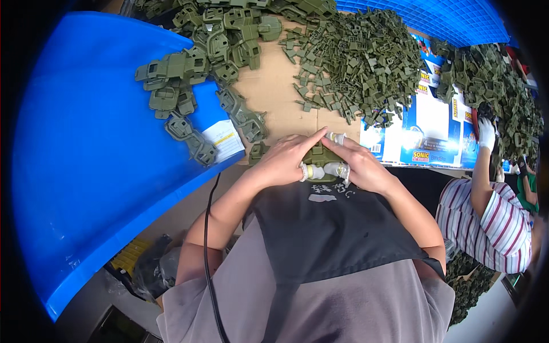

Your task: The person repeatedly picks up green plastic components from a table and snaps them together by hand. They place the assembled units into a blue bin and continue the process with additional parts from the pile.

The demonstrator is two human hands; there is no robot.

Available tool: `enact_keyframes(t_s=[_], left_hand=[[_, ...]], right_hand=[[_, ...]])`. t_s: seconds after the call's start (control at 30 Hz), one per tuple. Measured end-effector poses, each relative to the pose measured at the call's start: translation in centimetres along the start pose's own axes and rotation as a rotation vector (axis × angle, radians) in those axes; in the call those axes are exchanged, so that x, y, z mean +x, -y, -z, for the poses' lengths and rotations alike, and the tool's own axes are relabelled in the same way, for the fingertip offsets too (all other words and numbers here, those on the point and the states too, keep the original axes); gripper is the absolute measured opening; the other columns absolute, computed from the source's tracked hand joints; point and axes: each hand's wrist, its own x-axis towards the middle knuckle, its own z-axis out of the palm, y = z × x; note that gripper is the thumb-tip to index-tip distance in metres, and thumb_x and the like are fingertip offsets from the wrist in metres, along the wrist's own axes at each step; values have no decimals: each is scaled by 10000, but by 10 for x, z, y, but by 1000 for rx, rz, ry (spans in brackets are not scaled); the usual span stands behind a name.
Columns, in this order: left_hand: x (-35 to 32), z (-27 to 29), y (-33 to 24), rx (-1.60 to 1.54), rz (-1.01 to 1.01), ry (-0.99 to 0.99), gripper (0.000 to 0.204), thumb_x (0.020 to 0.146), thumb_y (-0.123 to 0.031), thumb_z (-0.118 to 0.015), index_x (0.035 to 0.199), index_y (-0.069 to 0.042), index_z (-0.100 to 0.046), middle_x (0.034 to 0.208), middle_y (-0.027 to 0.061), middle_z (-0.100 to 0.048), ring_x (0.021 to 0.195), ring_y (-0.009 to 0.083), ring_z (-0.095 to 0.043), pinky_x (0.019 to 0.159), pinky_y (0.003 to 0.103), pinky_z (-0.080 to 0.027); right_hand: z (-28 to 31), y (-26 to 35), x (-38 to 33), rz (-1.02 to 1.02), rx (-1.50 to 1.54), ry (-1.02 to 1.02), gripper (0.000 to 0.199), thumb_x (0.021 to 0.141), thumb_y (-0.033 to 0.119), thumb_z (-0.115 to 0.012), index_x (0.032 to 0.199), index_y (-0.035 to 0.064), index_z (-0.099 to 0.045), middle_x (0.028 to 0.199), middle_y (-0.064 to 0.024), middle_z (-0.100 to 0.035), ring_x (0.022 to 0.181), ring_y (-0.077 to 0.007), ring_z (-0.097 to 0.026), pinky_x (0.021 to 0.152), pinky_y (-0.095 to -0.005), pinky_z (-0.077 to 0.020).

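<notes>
At the near edge of the table, in front of my apron, I hold an olive-green plastic part (320, 155) between both hands. My left hand (283, 159) closes on its left side, the index finger stretched over the top. From the right, my right hand (364, 167) grips the same part, its index finger meeting the left one. Both thumbs and a right fingertip wear white coverings. The thumbs press together low on the part. My fingers hide much of its shape. Just left of my left hand lies another green part (258, 152).
A heap of small green pieces (366, 63) covers the cardboard (274, 74) ahead. Larger green parts (220, 40) pile up at far left, spilling onto a blue bin (108, 148). A black cable (208, 251) hangs by my left arm. At right, a co-worker's gloved hand (486, 134) touches more parts.
</notes>
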Motion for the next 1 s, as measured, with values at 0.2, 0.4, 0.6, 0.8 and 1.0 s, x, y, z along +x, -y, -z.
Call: enact_keyframes(t_s=[0.2, 0.4, 0.6, 0.8, 1.0], left_hand=[[-2, 1, -6, 113, 71, 154, 730, 685, -81, -597, 1365, -151, -341, 999, 188, -541, 1007, 347, -521, 945, 422, -357], [-8, 31, -28, 475, -110, -212, 763, 676, -270, -702, 1349, -142, -366, 1181, 170, -478, 1136, 360, -433, 1029, 480, -237], [-30, 10, 30, -426, 126, -233, 758, 669, -178, -762, 1321, -104, -383, 1265, 147, -460, 1164, 266, -462, 981, 339, -344], [-28, -7, 14, -296, 155, -259, 655, 676, -57, -693, 1278, -115, -439, 1145, 126, -522, 1092, 288, -513, 907, 353, -405], [-29, -12, 11, -172, 84, -306, 628, 648, -17, -656, 1240, -71, -453, 1139, 143, -524, 1076, 304, -513, 897, 368, -409]], right_hand=[[-22, -12, -11, -145, 124, -14, 510, 686, -12, -603, 1189, 1, -526, 1125, -227, -550, 1045, -370, -536, 897, -392, -432], [3, -21, -11, -130, 258, -83, 503, 716, 74, -690, 1190, 7, -534, 1128, -179, -557, 1054, -295, -537, 920, -325, -410], [15, -58, -32, -242, 355, -62, 550, 742, 128, -693, 1245, 50, -485, 1191, -171, -520, 1139, -302, -470, 995, -341, -334], [1, 21, 14, 56, -61, -227, 635, 749, 247, -672, 1290, 67, -392, 1121, -198, -548, 1128, -366, -464, 1007, -421, -306], [-21, 7, 29, 100, -121, 3, 702, 740, 292, -666, 1327, 76, -348, 1024, -221, -553, 991, -375, -529, 858, -418, -436]])
